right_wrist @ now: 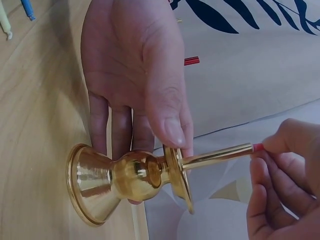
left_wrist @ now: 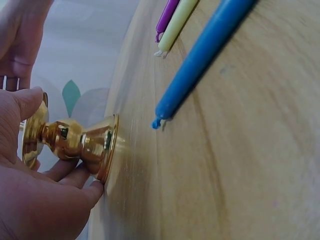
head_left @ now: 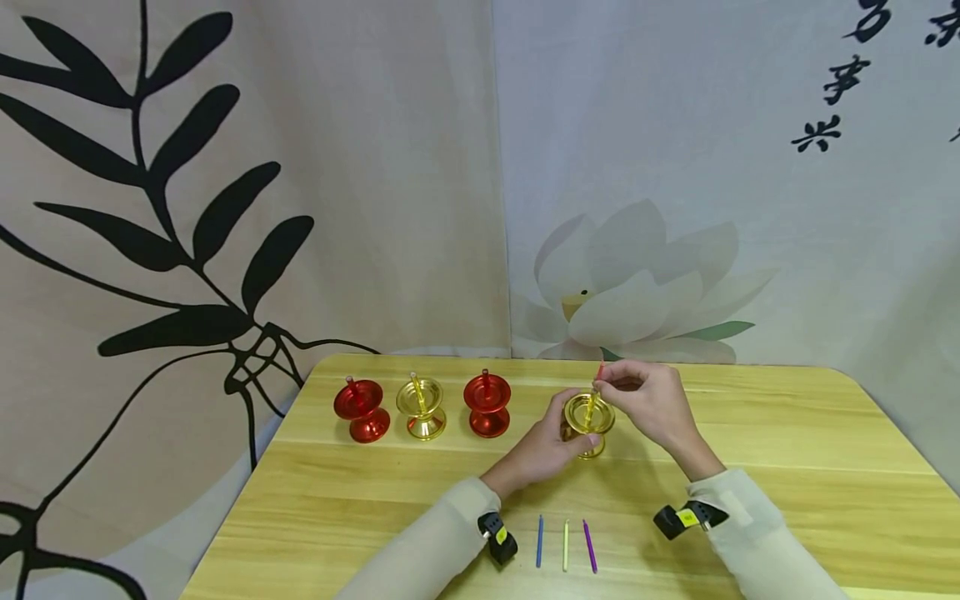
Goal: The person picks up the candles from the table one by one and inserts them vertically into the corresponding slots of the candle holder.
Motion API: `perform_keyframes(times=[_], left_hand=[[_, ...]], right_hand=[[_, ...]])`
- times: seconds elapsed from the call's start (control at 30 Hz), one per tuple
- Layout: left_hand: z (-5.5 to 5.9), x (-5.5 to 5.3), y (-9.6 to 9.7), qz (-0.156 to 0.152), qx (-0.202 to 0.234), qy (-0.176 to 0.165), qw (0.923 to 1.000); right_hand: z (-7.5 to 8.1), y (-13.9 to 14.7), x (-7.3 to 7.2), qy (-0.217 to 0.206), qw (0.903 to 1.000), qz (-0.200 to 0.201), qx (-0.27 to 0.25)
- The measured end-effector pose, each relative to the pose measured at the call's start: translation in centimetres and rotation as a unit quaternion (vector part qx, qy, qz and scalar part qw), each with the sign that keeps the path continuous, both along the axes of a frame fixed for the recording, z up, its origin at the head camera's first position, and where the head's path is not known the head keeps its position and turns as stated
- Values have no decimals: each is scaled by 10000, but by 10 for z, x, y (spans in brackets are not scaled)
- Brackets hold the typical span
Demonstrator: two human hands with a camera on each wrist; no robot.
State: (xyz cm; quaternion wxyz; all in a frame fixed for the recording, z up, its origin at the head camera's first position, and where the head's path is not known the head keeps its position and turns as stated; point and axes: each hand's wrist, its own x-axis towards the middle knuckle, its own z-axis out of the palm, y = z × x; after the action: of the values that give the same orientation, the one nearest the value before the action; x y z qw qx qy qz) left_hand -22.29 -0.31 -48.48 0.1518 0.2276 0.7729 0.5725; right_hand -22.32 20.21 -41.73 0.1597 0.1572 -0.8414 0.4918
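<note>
A gold candle holder [head_left: 588, 414] stands upright on the table, and my left hand [head_left: 543, 450] grips it from the left, thumb at the dish and fingers around the stem. A slim tube [right_wrist: 220, 156] rises from the middle of its dish. My right hand [head_left: 652, 404] pinches a thin red candle [right_wrist: 258, 147] between thumb and fingers, its lower end at the mouth of that tube. How deep the candle sits inside cannot be seen. Closer to me lie a blue candle [head_left: 539, 542], a pale yellow candle [head_left: 566, 546] and a purple candle [head_left: 589, 546].
Left of my hands, along the far part of the wooden table [head_left: 787, 467], stand a red candle holder [head_left: 360, 408], another gold candle holder [head_left: 426, 427] and a second red candle holder [head_left: 487, 421]. A printed curtain [head_left: 405, 183] hangs behind the table's far edge.
</note>
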Motion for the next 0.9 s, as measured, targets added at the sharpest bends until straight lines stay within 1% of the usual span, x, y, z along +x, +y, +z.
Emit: perform_keyframes(times=[0.17, 0.33, 0.7, 0.9], left_hand=[[0, 0, 0, -12, 10, 13, 10000], [-1, 0, 0, 20, -80, 18, 10000], [-2, -1, 0, 8, -66, -5, 10000], [-2, 0, 0, 18, -85, -18, 10000]], right_hand=[[-2, -1, 0, 74, 10000, -51, 28], [-3, -2, 0, 197, 9998, -78, 63], [-3, -1, -2, 511, 9984, 3, 226], [-2, 0, -3, 463, 9986, 55, 250]])
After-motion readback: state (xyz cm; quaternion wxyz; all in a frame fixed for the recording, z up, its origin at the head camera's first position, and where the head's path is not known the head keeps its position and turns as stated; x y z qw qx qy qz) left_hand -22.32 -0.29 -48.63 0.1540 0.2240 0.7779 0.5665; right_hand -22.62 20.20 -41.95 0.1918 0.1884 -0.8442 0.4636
